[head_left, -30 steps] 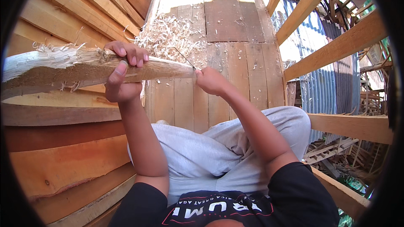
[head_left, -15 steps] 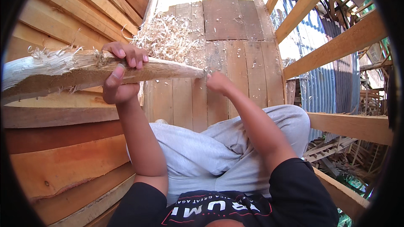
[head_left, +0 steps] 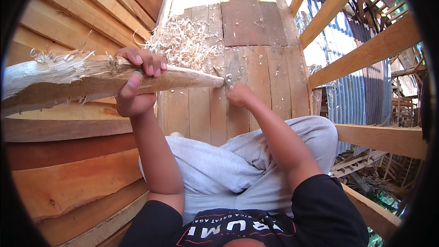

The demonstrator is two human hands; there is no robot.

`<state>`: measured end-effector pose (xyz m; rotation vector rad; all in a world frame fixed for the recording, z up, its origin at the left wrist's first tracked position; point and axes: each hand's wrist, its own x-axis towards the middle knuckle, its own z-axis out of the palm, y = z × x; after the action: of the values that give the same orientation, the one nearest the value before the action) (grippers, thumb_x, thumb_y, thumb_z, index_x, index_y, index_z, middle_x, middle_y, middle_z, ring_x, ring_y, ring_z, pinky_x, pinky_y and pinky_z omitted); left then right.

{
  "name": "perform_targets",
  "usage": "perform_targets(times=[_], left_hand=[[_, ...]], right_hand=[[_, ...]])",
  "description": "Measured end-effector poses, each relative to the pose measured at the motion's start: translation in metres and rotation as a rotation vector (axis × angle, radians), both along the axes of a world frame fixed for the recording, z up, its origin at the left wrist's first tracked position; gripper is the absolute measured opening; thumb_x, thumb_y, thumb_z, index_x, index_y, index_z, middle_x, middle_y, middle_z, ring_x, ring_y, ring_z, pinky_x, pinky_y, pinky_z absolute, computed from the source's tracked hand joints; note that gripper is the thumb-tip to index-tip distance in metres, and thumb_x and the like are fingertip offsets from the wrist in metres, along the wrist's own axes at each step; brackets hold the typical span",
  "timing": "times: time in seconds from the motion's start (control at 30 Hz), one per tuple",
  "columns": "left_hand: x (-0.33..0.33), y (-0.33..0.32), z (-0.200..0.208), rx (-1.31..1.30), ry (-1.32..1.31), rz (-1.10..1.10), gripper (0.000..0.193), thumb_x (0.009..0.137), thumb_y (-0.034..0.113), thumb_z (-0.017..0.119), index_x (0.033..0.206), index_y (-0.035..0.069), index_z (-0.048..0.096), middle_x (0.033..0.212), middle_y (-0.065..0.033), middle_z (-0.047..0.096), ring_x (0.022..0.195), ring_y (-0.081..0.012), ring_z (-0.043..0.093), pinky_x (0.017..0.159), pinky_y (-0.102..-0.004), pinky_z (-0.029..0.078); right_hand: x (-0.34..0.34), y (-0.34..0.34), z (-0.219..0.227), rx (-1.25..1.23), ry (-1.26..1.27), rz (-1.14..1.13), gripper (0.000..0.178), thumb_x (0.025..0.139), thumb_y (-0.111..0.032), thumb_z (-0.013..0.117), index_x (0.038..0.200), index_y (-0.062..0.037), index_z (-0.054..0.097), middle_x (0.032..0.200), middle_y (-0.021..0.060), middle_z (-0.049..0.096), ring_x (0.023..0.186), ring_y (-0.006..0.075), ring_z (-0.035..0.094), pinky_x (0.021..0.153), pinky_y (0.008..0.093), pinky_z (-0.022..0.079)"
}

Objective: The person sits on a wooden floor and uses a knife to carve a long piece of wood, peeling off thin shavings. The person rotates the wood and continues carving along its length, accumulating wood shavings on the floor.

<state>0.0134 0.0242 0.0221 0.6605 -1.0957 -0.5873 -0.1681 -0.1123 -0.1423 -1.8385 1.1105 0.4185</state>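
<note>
A long, rough wooden pole [head_left: 183, 77] reaches in from the left and tapers to a narrow tip. My left hand [head_left: 141, 82] is wrapped round its middle, thumb on the near side and fingers over the top. Close to the tip is my right hand [head_left: 240, 95], its fingers closed. A small greyish piece [head_left: 228, 79] shows between that hand and the tip; whether it is a tool or a curl of wood I cannot tell. Frayed fibres and shavings cling to the pole's thick end.
A heap of pale wood shavings [head_left: 183, 39] lies on the plank floor [head_left: 256, 23] beyond the pole. Stacked boards [head_left: 73, 171] fill the left side. On the right run wooden rails [head_left: 366, 50], with corrugated metal sheets [head_left: 350, 89] behind. My crossed legs [head_left: 219, 160] are below.
My left hand and the pole have shifted slightly right. My right hand has moved a little right and down, away from the tip, and the small greyish piece now shows.
</note>
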Motion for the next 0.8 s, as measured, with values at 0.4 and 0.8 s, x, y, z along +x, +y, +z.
perform_targets(times=[0.4,0.8], left_hand=[[0.005,0.007,-0.002,0.028,0.084,0.16,0.03,0.075,0.02,0.056,0.1,0.007,0.044,0.08,-0.008,0.045,0.074,-0.0196,0.046,0.078,-0.0399,0.04],[0.003,-0.001,0.001,-0.016,0.218,0.311,0.025,0.075,0.012,0.058,0.096,0.005,0.047,0.076,-0.008,0.047,0.072,-0.018,0.047,0.074,-0.0348,0.042]], right_hand=[[0.027,0.03,0.071,-0.059,-0.223,0.017,0.046,0.094,-0.028,0.043,0.097,0.0128,0.064,0.107,0.034,0.061,0.103,0.0464,0.06,0.092,0.0482,0.047],[0.039,0.04,0.047,-0.181,-0.396,-0.034,0.05,0.098,-0.029,0.04,0.089,0.0139,0.063,0.094,0.0363,0.062,0.09,0.0508,0.061,0.084,0.0507,0.048]])
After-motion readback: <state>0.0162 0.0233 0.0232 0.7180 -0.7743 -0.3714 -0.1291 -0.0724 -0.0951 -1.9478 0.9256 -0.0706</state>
